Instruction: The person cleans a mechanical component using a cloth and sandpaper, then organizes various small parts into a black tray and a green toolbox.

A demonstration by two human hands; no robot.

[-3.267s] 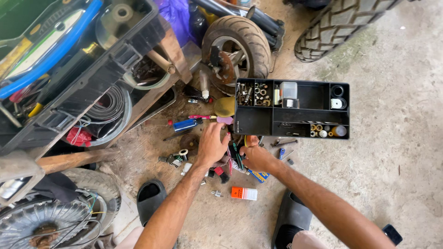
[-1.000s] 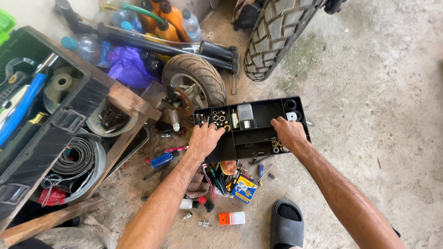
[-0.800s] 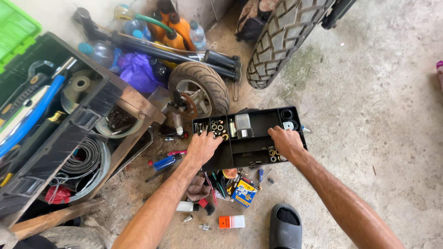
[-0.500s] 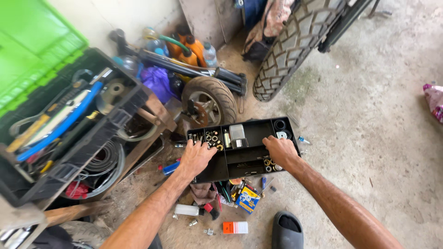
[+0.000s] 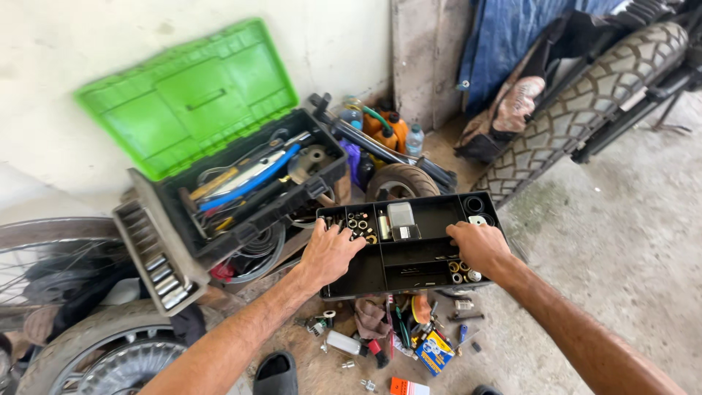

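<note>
Both hands on a black tray (image 5: pixel 380 271) of small parts, held over the floor in front of the toolbox (image 5: pixel 241 197). Left hand (image 5: pixel 330 252) lies spread over the tray's left compartments, fingers down on the nuts (image 5: pixel 360 225); whether it actually grips the edge, cannot tell. Right hand (image 5: pixel 479 247) is curled over the right side, near the washers (image 5: pixel 459 271), seemingly holding the rim. Judging by this, the tray is out of the toolbox and carried or steadied level; it is not seated anywhere yet, parts all in their slots. Toolbox stands open, green lid (image 5: pixel 190 95) up against the wall, full of tools and a blue handle (image 5: pixel 252 179). Below the tray: loose clutter (image 5: pixel 409 336) of packets and bits, a sandal (image 5: pixel 276 374). Small wheel (image 5: pixel 401 181) just behind the tray, big tyre (image 5: pixel 585 110) to the right, bottles (image 5: pixel 387 128) behind. Floor clutter leaves little free room under the tray.
</note>
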